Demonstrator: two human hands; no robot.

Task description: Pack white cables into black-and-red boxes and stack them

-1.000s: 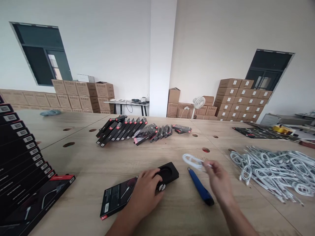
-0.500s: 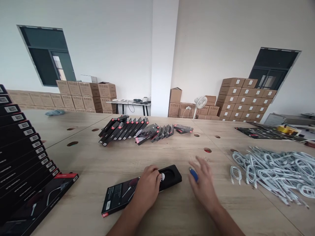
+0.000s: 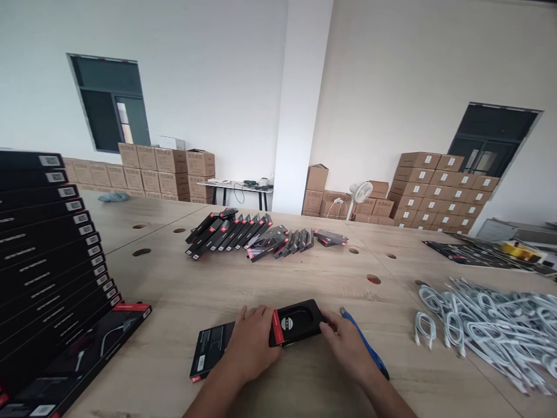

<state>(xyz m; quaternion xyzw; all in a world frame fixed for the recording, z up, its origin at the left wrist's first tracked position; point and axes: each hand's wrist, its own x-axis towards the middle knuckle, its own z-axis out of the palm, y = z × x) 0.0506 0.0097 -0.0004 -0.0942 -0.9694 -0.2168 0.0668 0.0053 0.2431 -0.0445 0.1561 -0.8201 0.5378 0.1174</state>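
Observation:
A black tray with a recess and a round white label lies at the front centre, a red strip across its left part. My left hand is closed over the tray's left end and a black printed box. The fingers of my right hand pinch the tray's right end. A blue tool, its kind unclear, lies beside and partly behind my right hand; whether that hand touches it is hidden.
Black boxes are stacked high at the left. More slim boxes lean in a row at the back of the table. Coiled white cables are heaped at the right. Holes pierce the tabletop.
My right hand has come left from the open table onto the tray's right end. The blue tool now shows its length behind it. More of the red strip shows beside my left hand.

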